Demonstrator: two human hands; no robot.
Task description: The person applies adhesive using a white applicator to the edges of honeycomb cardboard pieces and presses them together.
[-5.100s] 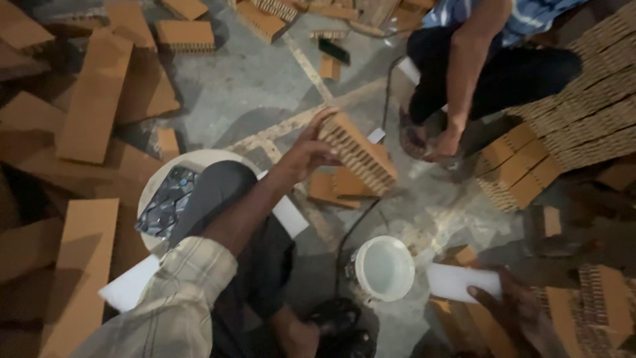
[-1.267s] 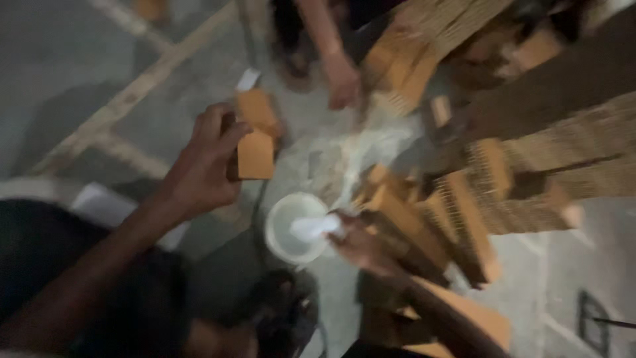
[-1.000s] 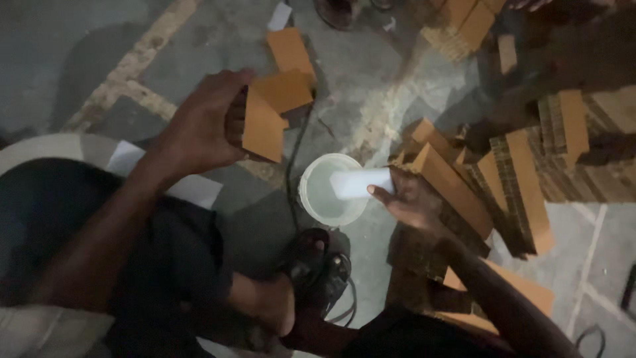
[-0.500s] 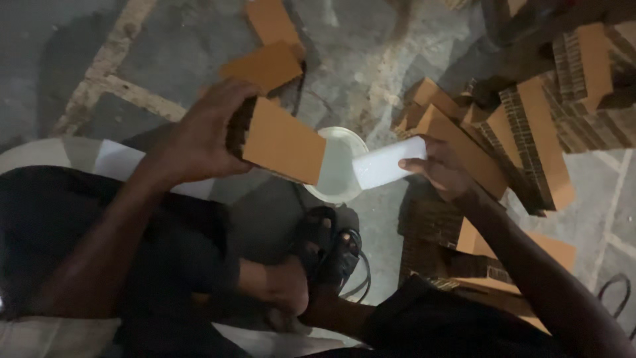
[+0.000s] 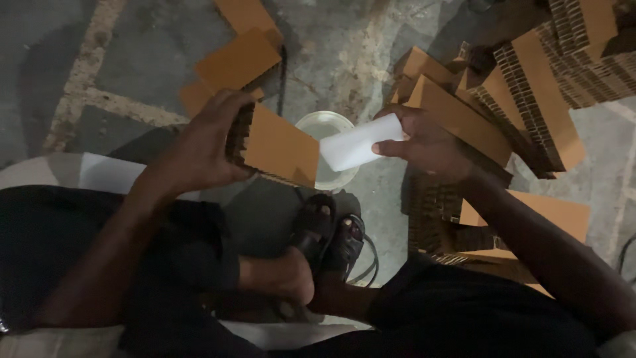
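My left hand (image 5: 205, 142) grips a brown honeycomb cardboard block (image 5: 278, 147) by its ribbed end, holding it over my lap. My right hand (image 5: 427, 142) pinches a white rectangular pad (image 5: 358, 142) right beside the block's far edge. Both are held just above a round white bowl (image 5: 334, 122) that stands on the concrete floor. My crossed feet in dark sandals (image 5: 331, 238) rest below the bowl.
Several loose cardboard blocks (image 5: 238, 56) lie on the floor ahead of my left hand. A heap of honeycomb cardboard pieces (image 5: 530, 93) rises at the right, with more slabs (image 5: 530, 219) under my right arm. A white sheet (image 5: 109, 176) lies by my left knee.
My left hand brought the cardboard block from the floor toward my lap. My right hand lifted the white pad from the bowl and moved it next to the block.
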